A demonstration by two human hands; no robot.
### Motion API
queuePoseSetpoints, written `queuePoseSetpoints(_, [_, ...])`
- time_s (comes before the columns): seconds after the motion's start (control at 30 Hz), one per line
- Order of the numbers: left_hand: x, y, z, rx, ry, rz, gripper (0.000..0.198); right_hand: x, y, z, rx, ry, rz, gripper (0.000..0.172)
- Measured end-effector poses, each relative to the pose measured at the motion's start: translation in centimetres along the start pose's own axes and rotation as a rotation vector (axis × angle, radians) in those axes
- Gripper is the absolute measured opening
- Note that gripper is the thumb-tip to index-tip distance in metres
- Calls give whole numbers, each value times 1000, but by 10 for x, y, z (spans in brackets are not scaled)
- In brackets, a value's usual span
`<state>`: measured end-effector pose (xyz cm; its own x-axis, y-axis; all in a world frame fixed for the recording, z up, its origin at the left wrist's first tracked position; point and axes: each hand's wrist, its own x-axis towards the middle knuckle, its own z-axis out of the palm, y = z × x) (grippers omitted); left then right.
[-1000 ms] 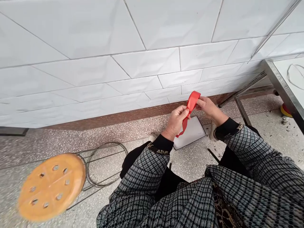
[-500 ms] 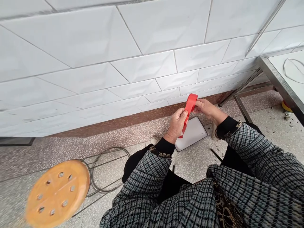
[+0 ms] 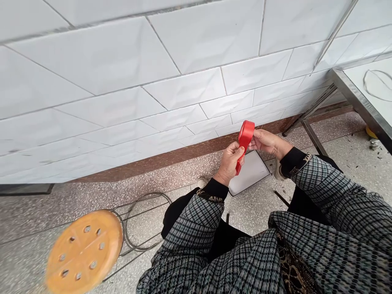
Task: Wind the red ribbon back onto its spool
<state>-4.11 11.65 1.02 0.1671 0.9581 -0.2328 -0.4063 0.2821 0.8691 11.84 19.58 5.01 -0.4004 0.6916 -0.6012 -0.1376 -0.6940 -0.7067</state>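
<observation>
A roll of red ribbon [image 3: 247, 131] is held out in front of me, its ring-shaped top tilted and a loose length hanging below. My left hand [image 3: 229, 162] is closed on the lower part of the ribbon, thumb pressed on its front. At the roll's right side, my right hand [image 3: 269, 143] grips its edge, with the fingertips partly hidden behind the ribbon. Beneath the hands, a flat white panel with a dark rim [image 3: 249, 173] lies on the floor.
A stool with an orange round seat [image 3: 85, 249] lies tipped over at the lower left, its metal legs toward me. On the right stands a metal-framed table [image 3: 357, 98] with a loop of wire on top. White wall tiles [image 3: 190, 87] rise ahead. Dark scraps litter the speckled floor.
The ribbon roll has turned slightly, so more of its ring opening shows. The hanging length looks shorter. My left hand has shifted a little right and down.
</observation>
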Motion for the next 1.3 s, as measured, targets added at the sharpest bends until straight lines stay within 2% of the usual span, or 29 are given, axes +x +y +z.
queuePoseSetpoints(0.1, [-1,0,-1,14,26,-16,57,1,2,-2,-25,-29,0,16])
queuePoseSetpoints(0.27, [-1,-2,-3,260,212,67,46,6,7,-5,-30,-79,29,18])
queuePoseSetpoints(0.33, [-1,-1,-3,267,235,86,39,9,9,-5,-24,-99,41,18])
queuePoseSetpoints(0.4, [-2,2,-4,252,201,93,39,10,10,-6,-23,-120,58,17])
queuePoseSetpoints(0.5, [-3,9,-7,290,123,96,51,10,11,-7,-24,-139,84,16])
queuePoseSetpoints(0.6, [-2,14,-13,348,96,95,55,10,13,-7,-17,-144,114,17])
queuePoseSetpoints(0.8, [0,15,-23,316,24,-4,71,8,19,-2,-92,-160,169,20])
queuePoseSetpoints(0.9, [-4,14,-25,203,0,-63,75,8,18,-3,-303,-110,35,14])
queuePoseSetpoints(0.97, [-6,14,-26,163,-13,-111,75,10,16,-7,-509,-17,-171,8])
queuePoseSetpoints(1.07, [-8,12,-29,147,-31,-158,73,11,14,-13,-785,57,-423,14])
queuePoseSetpoints(1.2, [-6,9,-27,100,-33,-139,68,10,14,-13,-971,86,-455,11])
queuePoseSetpoints(1.3, [-5,8,-19,75,58,-14,56,12,11,-11,-1079,236,-439,9])
